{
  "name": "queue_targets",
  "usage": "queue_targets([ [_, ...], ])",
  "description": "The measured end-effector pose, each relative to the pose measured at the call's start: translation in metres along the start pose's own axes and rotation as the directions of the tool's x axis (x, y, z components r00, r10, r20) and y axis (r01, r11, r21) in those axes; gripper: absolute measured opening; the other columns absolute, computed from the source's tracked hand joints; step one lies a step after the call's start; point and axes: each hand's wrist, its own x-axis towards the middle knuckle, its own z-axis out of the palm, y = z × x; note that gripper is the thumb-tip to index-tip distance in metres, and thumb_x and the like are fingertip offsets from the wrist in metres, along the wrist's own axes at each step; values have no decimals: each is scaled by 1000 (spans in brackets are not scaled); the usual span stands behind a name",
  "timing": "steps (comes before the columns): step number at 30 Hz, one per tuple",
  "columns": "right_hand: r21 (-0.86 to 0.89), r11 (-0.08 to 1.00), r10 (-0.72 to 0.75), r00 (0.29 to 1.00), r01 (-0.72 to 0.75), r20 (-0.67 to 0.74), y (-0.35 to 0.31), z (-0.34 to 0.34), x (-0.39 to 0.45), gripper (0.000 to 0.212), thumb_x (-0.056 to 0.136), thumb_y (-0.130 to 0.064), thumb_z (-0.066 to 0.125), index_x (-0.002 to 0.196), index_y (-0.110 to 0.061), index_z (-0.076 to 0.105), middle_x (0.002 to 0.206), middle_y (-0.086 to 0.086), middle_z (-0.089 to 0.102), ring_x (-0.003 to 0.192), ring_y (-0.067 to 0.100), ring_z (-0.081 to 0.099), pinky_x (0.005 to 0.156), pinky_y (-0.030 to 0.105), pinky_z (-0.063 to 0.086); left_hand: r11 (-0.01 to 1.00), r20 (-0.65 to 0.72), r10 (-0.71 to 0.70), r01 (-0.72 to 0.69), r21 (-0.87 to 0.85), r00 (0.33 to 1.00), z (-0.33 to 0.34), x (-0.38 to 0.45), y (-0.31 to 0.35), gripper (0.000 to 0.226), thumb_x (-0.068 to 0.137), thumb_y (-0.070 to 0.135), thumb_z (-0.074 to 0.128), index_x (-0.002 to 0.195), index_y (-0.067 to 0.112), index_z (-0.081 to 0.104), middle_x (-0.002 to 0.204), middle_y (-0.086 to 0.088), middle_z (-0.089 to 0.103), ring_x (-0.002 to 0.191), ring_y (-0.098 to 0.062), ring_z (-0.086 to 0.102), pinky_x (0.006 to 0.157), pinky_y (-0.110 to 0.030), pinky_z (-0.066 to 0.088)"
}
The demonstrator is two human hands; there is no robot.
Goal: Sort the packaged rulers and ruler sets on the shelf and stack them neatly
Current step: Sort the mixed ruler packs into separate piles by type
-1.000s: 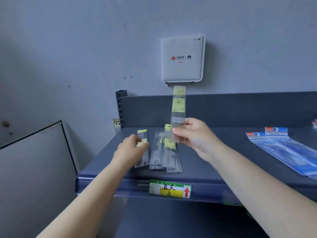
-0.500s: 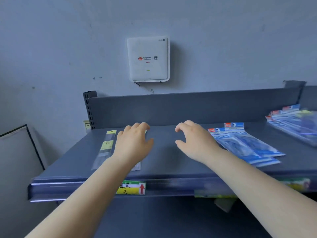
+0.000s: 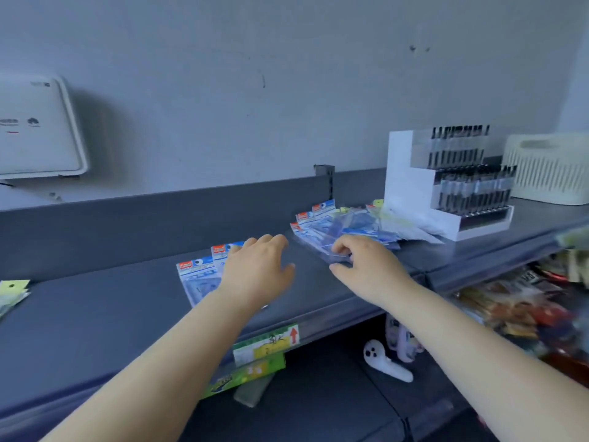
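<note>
Blue ruler-set packs [image 3: 347,229] lie in a loose, fanned heap right of frame centre on the grey shelf [image 3: 95,314], just left of the white pen display [image 3: 446,186]. The right hand [image 3: 366,266] has arrived at the near edge of that heap, fingers curled onto a clear pack corner; looks like a pinch starting, grip not fully visible. Two more blue packs [image 3: 200,275] sit centre-left, partly under the left hand [image 3: 258,269], which hovers spread and relaxed, holding nothing. Yellow-tagged narrow rulers [image 3: 12,291] are now at the far left edge. Half a second ago both hands were empty over bare shelf further left; a second ago the right held a narrow ruler. So the narrow rulers seem finished, and work has shifted to the blue sets. White basket [image 3: 548,170] upper right.
</note>
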Motion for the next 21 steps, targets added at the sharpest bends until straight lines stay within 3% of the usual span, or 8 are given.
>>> queue_targets([
  [8,63,982,178,984,-177,-7,98,-37,11,24,87,-27,59,111,-20,58,109,-5,58,90,11,51,83,26,43,994,96,108,-109,5,990,36,63,63,38,92,34,45,129,24,46,131,6,52,119,-21,46,94,-33,35],
  [17,132,959,256,967,-252,-15,153,-28,67,20,88,-28,58,105,-18,61,101,-5,60,95,13,55,75,24,38,999,283,3,12,-51,959,80,137,79,36,95,17,35,127,23,49,132,-2,53,113,-26,53,92,-35,45],
  [21,81,959,276,961,-272,-36,168,-24,104,22,89,-33,57,100,-14,61,105,0,62,95,17,55,82,28,44,987,393,-63,117,-114,917,95,169,73,32,94,22,44,124,14,50,123,-9,58,91,-27,55,81,-32,46],
])
